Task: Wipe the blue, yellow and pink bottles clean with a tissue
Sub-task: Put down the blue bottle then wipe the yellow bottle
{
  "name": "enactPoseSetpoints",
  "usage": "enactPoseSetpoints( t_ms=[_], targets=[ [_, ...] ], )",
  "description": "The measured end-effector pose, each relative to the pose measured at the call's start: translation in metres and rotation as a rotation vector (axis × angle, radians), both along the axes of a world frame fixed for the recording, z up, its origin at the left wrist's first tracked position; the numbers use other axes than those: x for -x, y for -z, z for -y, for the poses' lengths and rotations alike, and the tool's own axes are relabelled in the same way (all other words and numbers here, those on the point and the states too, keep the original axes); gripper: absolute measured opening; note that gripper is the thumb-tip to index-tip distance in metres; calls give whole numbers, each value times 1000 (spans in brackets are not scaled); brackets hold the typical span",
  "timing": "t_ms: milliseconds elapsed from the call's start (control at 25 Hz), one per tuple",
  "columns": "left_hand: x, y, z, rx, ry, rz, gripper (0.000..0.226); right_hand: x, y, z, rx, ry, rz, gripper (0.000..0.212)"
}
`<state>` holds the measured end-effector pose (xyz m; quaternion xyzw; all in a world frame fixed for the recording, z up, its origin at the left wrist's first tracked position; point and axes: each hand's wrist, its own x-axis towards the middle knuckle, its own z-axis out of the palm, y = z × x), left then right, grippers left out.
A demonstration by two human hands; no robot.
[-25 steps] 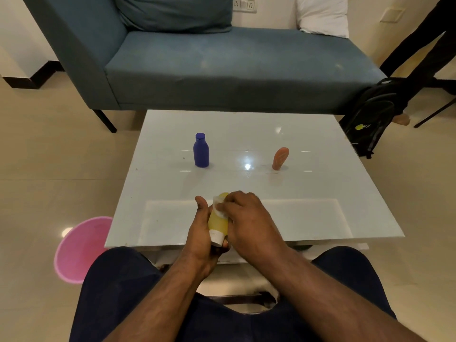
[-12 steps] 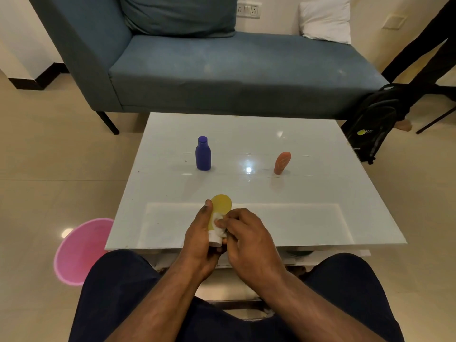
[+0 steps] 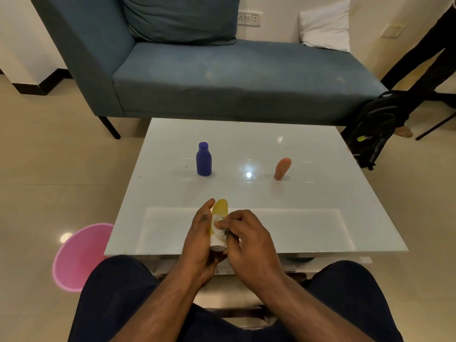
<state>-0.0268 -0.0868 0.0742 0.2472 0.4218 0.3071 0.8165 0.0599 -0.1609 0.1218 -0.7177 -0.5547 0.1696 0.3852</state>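
Observation:
My left hand (image 3: 201,233) grips the yellow bottle (image 3: 219,208) over the near edge of the white table (image 3: 320,206), white cap end toward me. My right hand (image 3: 244,233) pinches a small white tissue (image 3: 218,224) against the bottle's middle. The blue bottle (image 3: 203,159) stands upright at the table's left centre. At the right centre stands the pink bottle (image 3: 282,169), leaning slightly. Both are well beyond my hands.
A pink bin (image 3: 79,255) sits on the floor left of the table. A blue sofa (image 3: 222,70) lies behind the table. At the right, a black backpack (image 3: 372,134) stands on the floor beside a person's legs (image 3: 424,65).
The tissue in my right hand slid down from the bottle's far end to its middle, uncovering the yellow end. The blue and pink bottles have not moved.

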Motion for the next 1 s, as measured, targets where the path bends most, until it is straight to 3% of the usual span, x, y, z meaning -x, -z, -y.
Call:
enactPoseSetpoints(
  t_ms=[160, 320, 480, 560, 760, 1000],
  targets=[
    [-1, -3, 3, -23, 42, -12, 30, -14, -2, -17, 6, 77, -41, 23],
    [0, -6, 5, 29, 41, 50, 50, -4, -3, -13, 0, 70, -80, 23],
    [1, -8, 4, 50, 41, 81, 39, 4, 0, 1, -38, 25, -105, 24],
    [1, -4, 5, 76, 70, 81, 44, -1, -1, -3, -58, 47, -105, 24],
    [3, 0, 5, 130, 129, 75, 56, -15, -1, -25, -29, 114, -49, 22],
    [4, 3, 0, 224, 86, 226, 55, 7, 9, -1, 6, -63, 112, 22]
  ],
)
